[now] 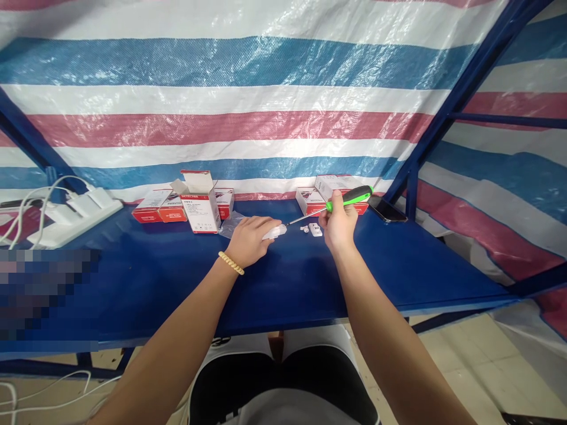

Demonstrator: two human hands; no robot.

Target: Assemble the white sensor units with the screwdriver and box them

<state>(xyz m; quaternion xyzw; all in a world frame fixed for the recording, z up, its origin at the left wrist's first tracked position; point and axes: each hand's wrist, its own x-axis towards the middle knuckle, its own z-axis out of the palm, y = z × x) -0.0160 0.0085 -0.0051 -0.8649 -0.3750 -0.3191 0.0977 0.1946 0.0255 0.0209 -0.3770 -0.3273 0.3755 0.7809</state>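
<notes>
My left hand (251,241), with a beaded bracelet at the wrist, is closed on a small white plastic part (275,232) above the blue table (283,289). In my right hand (340,227) is a screwdriver (354,196) with a green and black handle. Its shaft points left, and the tip is at the right end of the white part; whether it touches cannot be made out. Between the hands lie a white plastic piece (315,230) and smaller white bits (305,228). Clear plastic wrapping (231,224) lies behind my left hand.
An opened box (204,213) stands upright among red and white boxes (160,205). More boxes (305,202) are at the back right, beside a dark phone (388,209). A white power strip (75,221) with plugs and cables occupies the left end. Blue frame posts and striped sheeting enclose the table.
</notes>
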